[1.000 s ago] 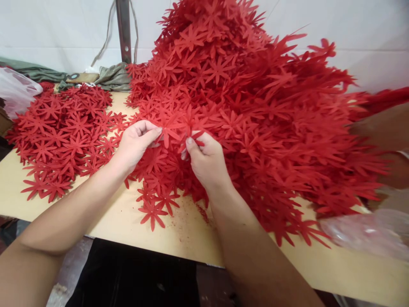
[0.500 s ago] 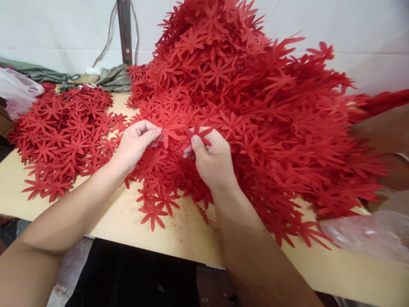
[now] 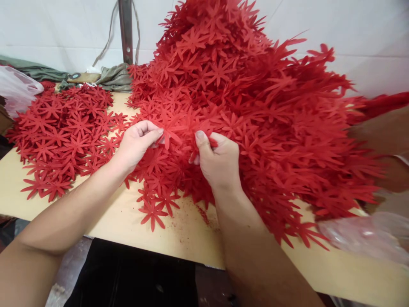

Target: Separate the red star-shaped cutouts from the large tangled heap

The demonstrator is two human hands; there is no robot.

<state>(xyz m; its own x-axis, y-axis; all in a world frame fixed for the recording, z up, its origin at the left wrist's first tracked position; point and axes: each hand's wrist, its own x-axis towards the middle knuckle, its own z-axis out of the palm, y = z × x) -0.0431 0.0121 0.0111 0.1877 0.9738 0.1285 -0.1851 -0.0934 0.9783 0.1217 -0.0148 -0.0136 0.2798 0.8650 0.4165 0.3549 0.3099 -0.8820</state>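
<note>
My left hand point(image 3: 140, 143) pinches the petal of a red fabric flower cutout point(image 3: 171, 130) between thumb and fingertips. To its right, my right hand point(image 3: 219, 157) is closed, thumb on top, around another red flower cutout point(image 3: 212, 141); most of that piece is hidden by the fingers. Both hands hover low over the front of a tall heap of red flower cutouts point(image 3: 223, 76). Left of my left hand lies a smaller, flatter pile of like cutouts point(image 3: 64, 132).
The pale tabletop point(image 3: 150, 245) carries the piles, with red crumbs near its front edge. A white plastic bag point(image 3: 19, 89) and grey-green cloth point(image 3: 115, 76) sit at the back left. Clear plastic point(image 3: 367, 234) and a brown carton point(image 3: 383, 132) are at the right.
My right hand has moved slightly right, away from my left, and its fingers have closed further over its flower cutout. My left hand has barely moved.
</note>
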